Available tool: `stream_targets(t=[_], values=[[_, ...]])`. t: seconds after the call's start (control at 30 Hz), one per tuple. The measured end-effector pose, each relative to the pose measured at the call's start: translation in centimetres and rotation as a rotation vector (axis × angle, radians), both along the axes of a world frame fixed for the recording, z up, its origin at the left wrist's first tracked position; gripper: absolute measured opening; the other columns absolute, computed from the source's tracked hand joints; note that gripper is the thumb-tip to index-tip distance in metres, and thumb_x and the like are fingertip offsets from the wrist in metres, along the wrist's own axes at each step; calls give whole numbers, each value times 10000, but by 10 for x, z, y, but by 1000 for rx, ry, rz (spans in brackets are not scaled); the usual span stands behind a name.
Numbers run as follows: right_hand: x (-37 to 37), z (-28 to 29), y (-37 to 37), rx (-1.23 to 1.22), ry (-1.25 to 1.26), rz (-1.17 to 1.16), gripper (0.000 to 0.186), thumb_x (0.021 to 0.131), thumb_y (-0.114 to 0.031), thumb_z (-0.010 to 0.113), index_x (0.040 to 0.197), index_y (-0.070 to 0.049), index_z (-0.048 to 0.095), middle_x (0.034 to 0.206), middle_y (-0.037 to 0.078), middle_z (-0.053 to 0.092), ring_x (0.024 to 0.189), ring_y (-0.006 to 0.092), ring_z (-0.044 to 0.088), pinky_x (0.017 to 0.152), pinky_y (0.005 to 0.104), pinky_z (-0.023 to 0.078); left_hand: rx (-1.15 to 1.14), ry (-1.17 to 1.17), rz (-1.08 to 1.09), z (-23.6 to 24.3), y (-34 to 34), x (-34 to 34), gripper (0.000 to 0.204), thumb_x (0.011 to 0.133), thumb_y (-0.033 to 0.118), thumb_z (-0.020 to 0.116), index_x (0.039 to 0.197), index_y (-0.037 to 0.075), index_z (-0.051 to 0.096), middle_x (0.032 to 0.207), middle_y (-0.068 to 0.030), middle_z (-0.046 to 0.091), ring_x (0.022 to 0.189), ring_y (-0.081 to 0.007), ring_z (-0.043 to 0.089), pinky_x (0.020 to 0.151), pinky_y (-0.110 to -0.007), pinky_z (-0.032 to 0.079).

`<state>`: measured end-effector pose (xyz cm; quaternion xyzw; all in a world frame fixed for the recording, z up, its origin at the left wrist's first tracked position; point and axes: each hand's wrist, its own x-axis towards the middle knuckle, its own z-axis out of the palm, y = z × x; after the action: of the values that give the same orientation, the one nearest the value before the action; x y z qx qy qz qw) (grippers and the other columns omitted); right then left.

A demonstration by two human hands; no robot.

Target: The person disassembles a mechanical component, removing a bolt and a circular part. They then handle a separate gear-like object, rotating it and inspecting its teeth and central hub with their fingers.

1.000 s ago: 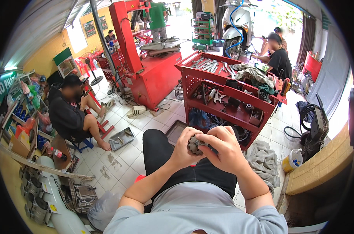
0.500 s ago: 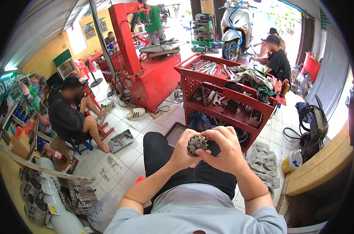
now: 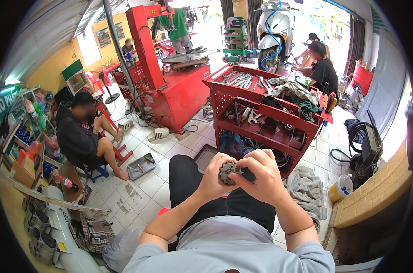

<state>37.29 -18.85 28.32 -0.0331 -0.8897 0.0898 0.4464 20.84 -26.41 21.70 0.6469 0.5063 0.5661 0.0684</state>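
Above my lap I hold a round metal hub with a notched, toothed rim (image 3: pixel 225 173). My left hand (image 3: pixel 212 180) is closed around its left side. My right hand (image 3: pixel 263 176) is closed too, its thumb across the hub's face and its index finger bent over the top edge. Both hands cover part of the hub, so its back and right side are hidden. Whether a smaller piece sits under my right thumb, I cannot make out.
Ahead stands a red tool cart (image 3: pixel 265 118) with spanners and rags. A metal tray (image 3: pixel 205 157) lies by my knees, another (image 3: pixel 142 166) further left. A grey cloth (image 3: pixel 305 193) and a yellow-white bucket (image 3: pixel 341 188) are at right. A person (image 3: pixel 86 136) sits at left.
My right thumb has moved up from the hub's lower edge onto its face. The hub has turned slightly in my fingers. Both hands stay in nearly the same place.
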Motion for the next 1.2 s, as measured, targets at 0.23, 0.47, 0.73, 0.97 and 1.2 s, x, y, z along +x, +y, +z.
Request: stream_targets(t=[0.23,0.47,0.73,0.97,1.2], values=[[-2,6,-9,-18,36,21,307,719,-188,805,974,-97,660,839,15,617,762,208,575,770,351,401,0,-24,1,2,-1,1,501,631,158,855,1036,32,588,992,-109,561,900,-279,575,800,-369,485],[-1,2,-3,53,-12,-2,285,727,-204,804,949,-92,666,817,12,614,741,202,569,757,357,397,-7,21,-11,1,-1,-1,512,619,164,862,1038,38,595,994,-110,573,900,-278,586,809,-373,490],[-1,1,1,-49,47,36,238,775,-184,765,961,-83,657,831,24,611,757,207,577,728,341,394,-126,-120,-124,5,-4,-6,786,578,227,915,1234,68,511,1018,-79,585,926,-205,592,856,-346,491],[3,3,1,-166,50,53,211,779,-142,763,949,-71,660,832,33,623,761,217,573,734,338,403,-51,-78,-316,1,-2,-21,857,571,225,912,1294,76,476,1075,-69,565,1033,-182,556,957,-330,435],[4,2,1,-159,50,41,209,789,-162,762,945,-71,658,811,32,612,737,210,573,721,335,397,-24,-64,-326,5,-5,-13,789,603,222,904,1260,55,501,1123,-80,583,1059,-191,581,950,-336,455]])
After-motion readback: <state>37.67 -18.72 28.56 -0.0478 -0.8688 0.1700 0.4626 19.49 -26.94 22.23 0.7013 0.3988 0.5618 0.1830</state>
